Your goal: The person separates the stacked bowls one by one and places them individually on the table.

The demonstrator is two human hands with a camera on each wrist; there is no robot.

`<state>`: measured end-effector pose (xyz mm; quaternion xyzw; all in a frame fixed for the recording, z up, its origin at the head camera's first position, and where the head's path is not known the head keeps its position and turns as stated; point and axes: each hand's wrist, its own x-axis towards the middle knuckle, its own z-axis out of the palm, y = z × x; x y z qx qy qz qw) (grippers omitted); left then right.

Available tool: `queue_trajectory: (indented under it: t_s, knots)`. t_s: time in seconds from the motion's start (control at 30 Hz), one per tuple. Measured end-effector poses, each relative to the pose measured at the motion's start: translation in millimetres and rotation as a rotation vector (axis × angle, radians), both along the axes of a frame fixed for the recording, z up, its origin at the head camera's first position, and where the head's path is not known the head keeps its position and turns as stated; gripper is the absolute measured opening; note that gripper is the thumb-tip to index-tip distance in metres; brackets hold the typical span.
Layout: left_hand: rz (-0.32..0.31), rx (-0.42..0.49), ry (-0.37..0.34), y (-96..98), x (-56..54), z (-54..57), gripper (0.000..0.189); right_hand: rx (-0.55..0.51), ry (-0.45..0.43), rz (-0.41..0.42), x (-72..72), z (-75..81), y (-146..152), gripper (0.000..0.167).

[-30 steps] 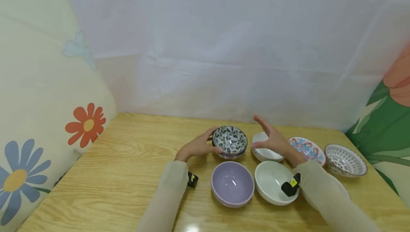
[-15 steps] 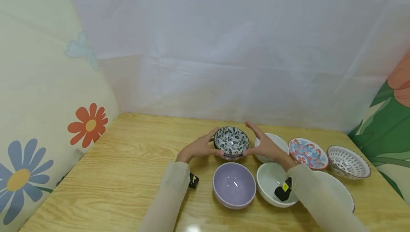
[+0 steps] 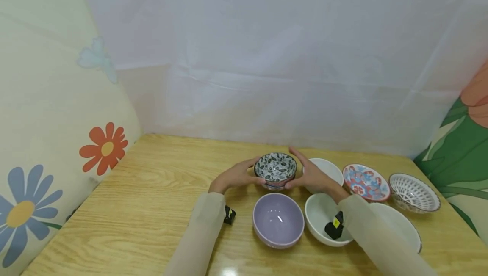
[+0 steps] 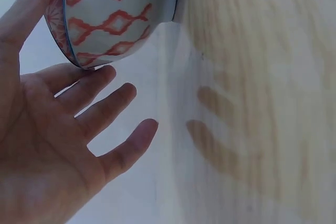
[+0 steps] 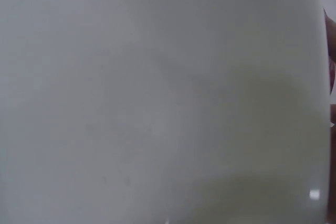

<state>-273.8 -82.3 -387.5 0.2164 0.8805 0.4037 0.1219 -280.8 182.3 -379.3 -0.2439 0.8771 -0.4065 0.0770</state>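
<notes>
A small bowl with a black leaf print inside (image 3: 275,167) sits nested in a patterned bowl at the back middle of the table. In the left wrist view the outer bowl (image 4: 113,11) shows red diamonds, a dark blue rim line and a red flower band above it. My left hand (image 3: 236,174) holds the stack from the left, thumb in front and fingers behind. The other fingers are spread beside it. From the right, my right hand (image 3: 310,175) grips the stack between thumb and raised index finger. A pale bowl surface (image 5: 157,103) fills most of the right wrist view.
In front of the stack stands a purple bowl (image 3: 278,221), with a pale green bowl (image 3: 318,212) beside it. A white bowl (image 3: 328,169), a red-and-blue patterned bowl (image 3: 366,182), a grey-patterned bowl (image 3: 413,192) and a large white bowl (image 3: 404,227) stand further right.
My right hand has come left from beside the stack to close around its right side. The left hand has stayed there. A red band now shows under the leaf-print bowl's front rim.
</notes>
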Motion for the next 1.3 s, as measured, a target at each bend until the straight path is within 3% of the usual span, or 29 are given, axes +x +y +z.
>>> queue_trajectory:
  t_s: [0.5, 0.83, 1.3]
  knots:
    - [-0.03, 0.023, -0.003, 0.4, -0.3, -0.4, 0.086, -0.087, -0.106, 0.015, -3.4, -3.4, -12, 0.122]
    - [-0.053, 0.024, 0.016, 0.3, -1.6, -3.0, 0.087, 0.004, 0.007, -0.022, -0.5, -5.2, -15, 0.116]
    - [-0.068, 0.079, -0.015, -1.5, -0.2, -4.1, 0.091, -0.101, 0.088, -0.093, 2.7, -4.0, -18, 0.116]
